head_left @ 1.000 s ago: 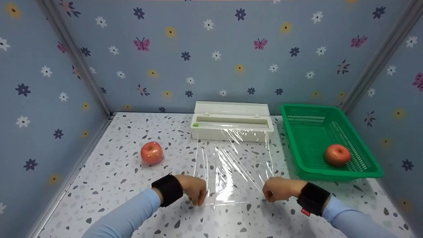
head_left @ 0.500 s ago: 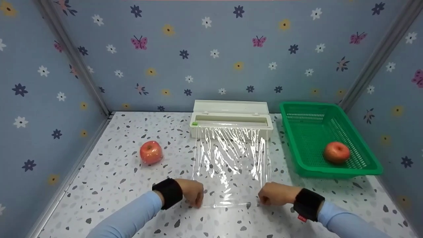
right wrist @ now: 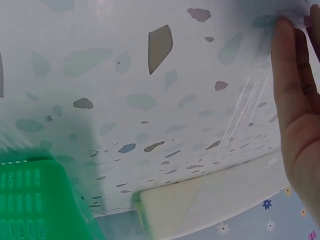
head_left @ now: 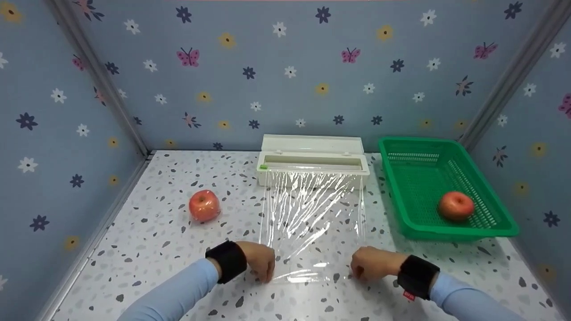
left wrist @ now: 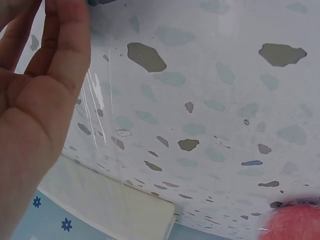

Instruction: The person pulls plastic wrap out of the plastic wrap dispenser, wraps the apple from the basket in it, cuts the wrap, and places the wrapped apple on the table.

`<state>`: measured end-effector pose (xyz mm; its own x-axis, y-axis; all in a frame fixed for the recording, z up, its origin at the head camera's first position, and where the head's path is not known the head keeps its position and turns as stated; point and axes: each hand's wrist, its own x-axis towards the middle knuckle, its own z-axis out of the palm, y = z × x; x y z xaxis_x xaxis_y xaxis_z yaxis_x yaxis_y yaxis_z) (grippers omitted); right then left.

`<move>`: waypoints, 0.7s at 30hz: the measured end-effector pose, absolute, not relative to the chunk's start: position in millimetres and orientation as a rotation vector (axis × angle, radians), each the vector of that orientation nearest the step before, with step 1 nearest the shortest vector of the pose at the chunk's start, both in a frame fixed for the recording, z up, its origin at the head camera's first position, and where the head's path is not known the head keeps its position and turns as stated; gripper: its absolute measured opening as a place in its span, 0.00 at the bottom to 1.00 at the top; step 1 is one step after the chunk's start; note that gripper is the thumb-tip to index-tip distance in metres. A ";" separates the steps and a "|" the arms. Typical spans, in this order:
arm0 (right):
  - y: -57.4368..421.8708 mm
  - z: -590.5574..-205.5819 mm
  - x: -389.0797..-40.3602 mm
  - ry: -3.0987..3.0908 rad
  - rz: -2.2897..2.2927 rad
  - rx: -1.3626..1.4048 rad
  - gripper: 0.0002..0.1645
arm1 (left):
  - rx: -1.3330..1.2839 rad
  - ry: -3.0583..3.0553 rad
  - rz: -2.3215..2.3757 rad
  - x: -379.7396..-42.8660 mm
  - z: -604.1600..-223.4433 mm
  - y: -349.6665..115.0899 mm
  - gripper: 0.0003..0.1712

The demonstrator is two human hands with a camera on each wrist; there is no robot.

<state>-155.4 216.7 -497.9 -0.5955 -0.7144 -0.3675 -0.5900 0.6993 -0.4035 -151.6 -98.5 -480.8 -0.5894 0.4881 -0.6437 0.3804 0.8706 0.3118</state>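
A clear sheet of plastic wrap (head_left: 308, 227) runs from a white dispenser box (head_left: 312, 178) with its lid up toward the front of the table. At the sheet's near left corner my left hand (head_left: 261, 261) pinches the film. My right hand (head_left: 372, 263) pinches the near right corner. Both hands are low over the tabletop, and the film's near edge spans between them. In the left wrist view the fingers (left wrist: 70, 45) point down at the film's edge. The right wrist view shows the right fingers (right wrist: 287, 65) bent together at the film, their tips partly blurred.
An apple (head_left: 204, 206) with shiny film around it sits on the speckled table (head_left: 147, 249) at the left. A green basket (head_left: 401, 214) at the right holds another apple (head_left: 456, 206). Flower-patterned panels (head_left: 285, 67) enclose the back and sides.
Both hands have come slightly nearer the table's front. The right hand has shifted a little left since a second ago. Glare and wrinkles on the film have changed.
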 end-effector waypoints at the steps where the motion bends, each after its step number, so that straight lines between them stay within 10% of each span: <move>1: 217.0 -497.9 -155.1 2.398 -0.331 -0.982 0.11 | 0.623 2.265 0.171 -151.8 -480.3 -97.9 0.04; 21: 227.4 -467.7 -172.4 2.581 -0.780 -1.081 0.13 | 0.822 2.440 0.774 -168.5 -490.8 -78.8 0.12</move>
